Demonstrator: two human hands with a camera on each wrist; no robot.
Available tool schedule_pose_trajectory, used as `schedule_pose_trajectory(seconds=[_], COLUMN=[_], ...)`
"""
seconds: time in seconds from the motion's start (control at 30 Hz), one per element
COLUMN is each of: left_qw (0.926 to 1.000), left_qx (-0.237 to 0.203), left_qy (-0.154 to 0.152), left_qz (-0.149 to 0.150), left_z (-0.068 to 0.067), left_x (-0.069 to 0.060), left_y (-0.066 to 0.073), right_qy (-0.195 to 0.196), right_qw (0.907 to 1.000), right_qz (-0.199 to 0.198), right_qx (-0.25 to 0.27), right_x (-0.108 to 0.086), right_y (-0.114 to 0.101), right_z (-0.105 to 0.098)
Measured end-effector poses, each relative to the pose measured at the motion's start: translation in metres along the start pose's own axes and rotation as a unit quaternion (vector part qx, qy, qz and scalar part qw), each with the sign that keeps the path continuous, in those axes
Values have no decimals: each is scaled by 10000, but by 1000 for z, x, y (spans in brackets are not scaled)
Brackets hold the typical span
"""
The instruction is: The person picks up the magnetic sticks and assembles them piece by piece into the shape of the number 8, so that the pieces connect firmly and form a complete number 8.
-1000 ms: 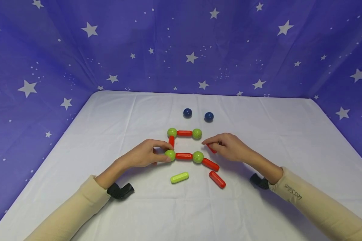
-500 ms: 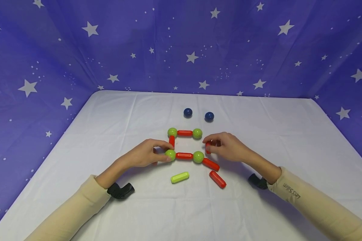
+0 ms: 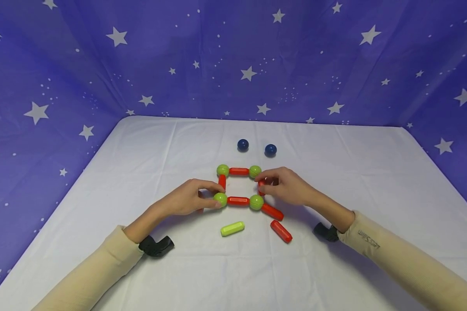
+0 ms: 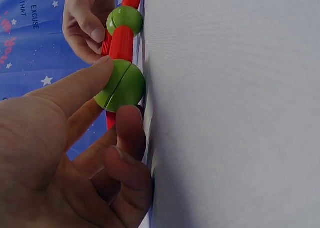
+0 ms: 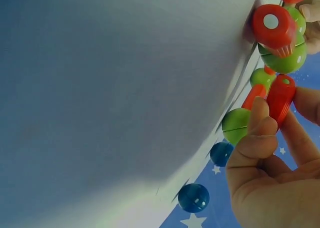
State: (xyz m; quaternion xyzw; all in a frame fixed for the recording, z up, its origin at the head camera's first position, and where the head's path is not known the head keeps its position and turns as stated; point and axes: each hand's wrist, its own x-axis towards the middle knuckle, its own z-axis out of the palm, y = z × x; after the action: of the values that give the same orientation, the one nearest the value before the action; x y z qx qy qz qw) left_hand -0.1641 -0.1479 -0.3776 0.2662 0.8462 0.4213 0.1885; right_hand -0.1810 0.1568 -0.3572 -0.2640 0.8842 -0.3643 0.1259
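Green balls joined by red magnetic rods form a three-sided frame on the white cloth. My left hand (image 3: 184, 198) pinches the frame's near-left green ball (image 4: 122, 87) between thumb and fingers; part of another red rod shows beneath that hand. At the frame's right side, my right hand (image 3: 289, 186) pinches a red rod (image 5: 281, 100) between thumb and fingers. That rod stands between the far-right green ball (image 3: 255, 171) and the near-right green ball (image 3: 256, 202); whether it touches either is unclear. A further red rod (image 3: 273, 212) extends from the near-right ball.
Toward the back lie two dark blue balls (image 3: 243, 144). In front of the frame are a loose lime-green rod (image 3: 232, 228) and a loose red rod (image 3: 281, 231). A purple star-patterned cloth (image 3: 233, 60) borders the white table (image 3: 159, 280).
The right hand has turned its red rod more upright and carried it left to the open side of the frame. My left hand stays on its green ball.
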Motion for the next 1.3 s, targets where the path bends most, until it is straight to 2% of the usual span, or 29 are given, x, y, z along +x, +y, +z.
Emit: schedule_pose_trajectory(seconds=[0.27,0.73,1.07,1.3], left_qw=[10000,10000,10000,10000], left_qx=[6,9,-24,-43], left_qy=[5,1,8,17], left_qz=[-34,-55,-47,-33], left_z=[0,0,0,0], left_x=[0,0,0,0], left_y=[0,0,1,0], right_qy=[-225,-461,-580,-596], right_qw=[9994,9980,9978,9977], right_qz=[157,296,115,162], right_qx=[210,322,315,275], right_x=[10,10,9,9], right_y=[1,0,3,1], right_z=[2,2,4,5])
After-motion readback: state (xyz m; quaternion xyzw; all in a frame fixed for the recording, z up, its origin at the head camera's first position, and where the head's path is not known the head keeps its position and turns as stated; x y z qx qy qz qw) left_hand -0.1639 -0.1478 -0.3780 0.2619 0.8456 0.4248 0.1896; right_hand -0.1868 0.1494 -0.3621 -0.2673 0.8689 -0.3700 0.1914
